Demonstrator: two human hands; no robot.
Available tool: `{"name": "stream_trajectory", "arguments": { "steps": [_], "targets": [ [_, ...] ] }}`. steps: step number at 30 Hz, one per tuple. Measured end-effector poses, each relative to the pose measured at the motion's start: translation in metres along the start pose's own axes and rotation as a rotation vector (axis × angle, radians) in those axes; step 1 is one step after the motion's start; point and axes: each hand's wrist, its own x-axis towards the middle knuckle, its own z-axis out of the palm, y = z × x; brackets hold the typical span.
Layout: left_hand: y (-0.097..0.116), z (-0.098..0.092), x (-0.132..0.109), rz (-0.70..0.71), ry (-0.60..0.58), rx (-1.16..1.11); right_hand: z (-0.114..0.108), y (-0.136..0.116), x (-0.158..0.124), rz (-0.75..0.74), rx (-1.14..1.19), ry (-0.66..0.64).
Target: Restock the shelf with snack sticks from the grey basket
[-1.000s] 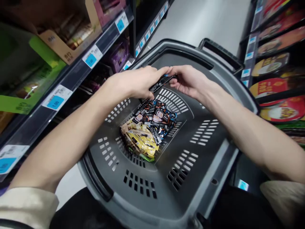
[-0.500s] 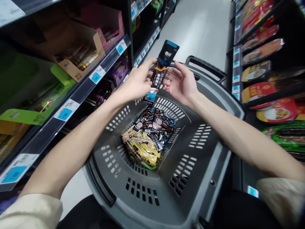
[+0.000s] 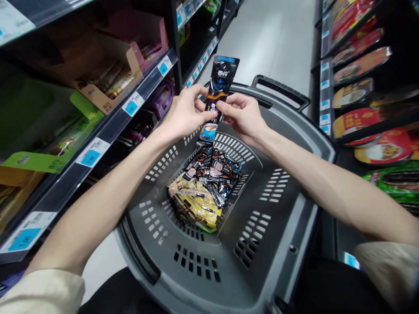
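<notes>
Between both hands, above the far end of a grey shopping basket point(image 3: 275, 226), a black stick packet point(image 3: 223, 75) with an orange stripe and a blue end stands nearly upright. My left hand point(image 3: 190, 109) is closed on its left edge, thumb across the front. From the other side, my right hand point(image 3: 244, 115) pinches the packet with thumb and fingers. Several black packets point(image 3: 214, 168) lie in the basket's bottom. Yellow packets point(image 3: 196, 205) lie beside them, nearer to me.
A shelf point(image 3: 111, 126) with price tags runs along the left, holding a tan carton point(image 3: 108, 93) and a green carton point(image 3: 32, 161). Oval food packs point(image 3: 382, 146) line the right shelf. The aisle floor point(image 3: 271, 39) stretches ahead.
My right hand, loosely open beside the packet before, has moved left and closed on it. The packet has turned its front more toward me and stands slightly more upright.
</notes>
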Motion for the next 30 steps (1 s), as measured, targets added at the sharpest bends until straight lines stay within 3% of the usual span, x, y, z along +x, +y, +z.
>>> {"name": "stream_trajectory", "arguments": {
  "steps": [15,30],
  "targets": [
    [-0.002,-0.003,0.002,-0.044,-0.017,-0.137,-0.003,0.003,0.000,0.022,0.071,-0.050],
    [-0.004,-0.002,0.002,-0.089,0.022,-0.208,-0.005,0.016,0.008,-0.125,0.011,-0.051]
  ]
}}
